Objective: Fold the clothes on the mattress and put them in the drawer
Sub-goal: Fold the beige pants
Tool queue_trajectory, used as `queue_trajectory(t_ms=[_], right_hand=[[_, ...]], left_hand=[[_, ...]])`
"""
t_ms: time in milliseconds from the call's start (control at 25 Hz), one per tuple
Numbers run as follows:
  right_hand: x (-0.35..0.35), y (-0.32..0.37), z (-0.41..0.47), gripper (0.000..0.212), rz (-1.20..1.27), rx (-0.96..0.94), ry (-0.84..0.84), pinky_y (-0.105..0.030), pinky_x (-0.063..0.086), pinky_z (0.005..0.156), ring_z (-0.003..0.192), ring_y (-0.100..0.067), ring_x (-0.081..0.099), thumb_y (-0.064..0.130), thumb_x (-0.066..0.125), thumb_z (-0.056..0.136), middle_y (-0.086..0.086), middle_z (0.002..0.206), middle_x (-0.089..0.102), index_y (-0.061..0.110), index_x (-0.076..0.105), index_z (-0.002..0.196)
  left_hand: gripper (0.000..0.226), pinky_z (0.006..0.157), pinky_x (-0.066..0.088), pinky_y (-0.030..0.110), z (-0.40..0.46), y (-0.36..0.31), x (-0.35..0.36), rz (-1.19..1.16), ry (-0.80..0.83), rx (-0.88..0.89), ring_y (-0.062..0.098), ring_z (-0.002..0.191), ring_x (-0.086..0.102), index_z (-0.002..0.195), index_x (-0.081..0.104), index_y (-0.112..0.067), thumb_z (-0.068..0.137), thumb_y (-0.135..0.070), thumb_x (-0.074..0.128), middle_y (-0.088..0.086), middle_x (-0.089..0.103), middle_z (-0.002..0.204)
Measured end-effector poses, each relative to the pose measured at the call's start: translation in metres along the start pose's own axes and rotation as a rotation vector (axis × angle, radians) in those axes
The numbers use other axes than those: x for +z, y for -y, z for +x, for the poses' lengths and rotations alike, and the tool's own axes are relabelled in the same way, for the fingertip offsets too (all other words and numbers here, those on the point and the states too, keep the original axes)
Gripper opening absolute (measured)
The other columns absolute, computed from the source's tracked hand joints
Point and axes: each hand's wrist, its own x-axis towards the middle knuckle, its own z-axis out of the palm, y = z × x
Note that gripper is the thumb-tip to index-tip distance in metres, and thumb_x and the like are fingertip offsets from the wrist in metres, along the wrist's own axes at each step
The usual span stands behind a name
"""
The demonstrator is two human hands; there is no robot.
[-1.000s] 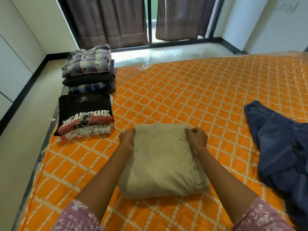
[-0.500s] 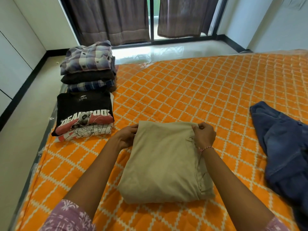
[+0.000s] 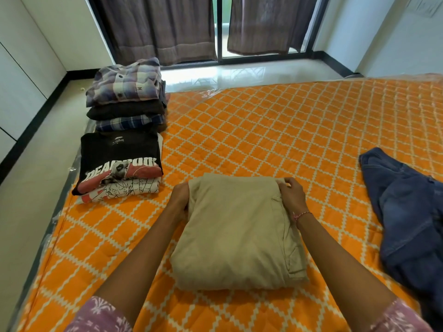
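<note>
Folded beige trousers (image 3: 237, 236) lie on the orange quilted mattress (image 3: 275, 130) right in front of me. My left hand (image 3: 179, 196) grips their far left corner, fingers curled under the edge. My right hand (image 3: 290, 194) pinches the far right corner. Unfolded blue jeans (image 3: 407, 212) lie crumpled at the right. On the mattress's left side sit two folded piles: a black printed T-shirt on a white one (image 3: 119, 164), and behind it a stack of plaid shirts (image 3: 127, 94).
The mattress's left edge (image 3: 60, 212) borders a pale floor, with white cabinet fronts (image 3: 21, 75) beyond. Brown curtains (image 3: 167, 27) hang over a sliding glass door at the far end. A white wall (image 3: 395, 44) stands at the right. No drawer is in view.
Both hands have stayed on the trousers' far corners; the far edge looks slightly lifted and tidied. My head has moved a little, shifting the view.
</note>
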Motion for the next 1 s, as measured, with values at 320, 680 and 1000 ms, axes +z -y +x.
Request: queue_trajectory(t_ms=[320,680,1000], right_hand=[[-0.021,0.010,0.001,0.047,0.783,0.417,0.272,-0.035,0.041,0.066,0.064,-0.024,0.050,0.021,0.037,0.096,-0.007,0.071,0.053,0.013,0.056,0.054],[-0.039,0.014,0.021,0.034,0.439,0.440,0.620,-0.044,0.052,0.080,0.087,-0.032,0.064,0.014,0.033,0.096,-0.014,0.103,0.067,0.008,0.057,0.121],[-0.035,0.015,0.018,0.046,0.419,0.357,0.334,-0.027,0.031,0.051,0.048,-0.016,0.039,0.051,0.056,0.088,-0.003,0.055,0.043,0.012,0.059,0.064]], left_hand=[[0.023,0.061,0.039,0.029,-0.010,-0.012,0.010,0.388,-0.293,0.477,0.019,0.074,0.051,0.095,0.056,-0.011,0.087,-0.031,0.064,0.005,0.054,0.083],[0.048,0.100,0.044,0.049,0.007,-0.033,0.011,0.308,-0.002,-0.108,0.039,0.121,0.048,0.112,0.064,-0.003,0.081,-0.039,0.072,0.018,0.052,0.135],[0.047,0.096,0.039,0.042,0.009,-0.041,0.022,0.243,0.016,-0.081,0.035,0.126,0.044,0.130,0.048,0.005,0.092,-0.019,0.060,0.013,0.046,0.140]])
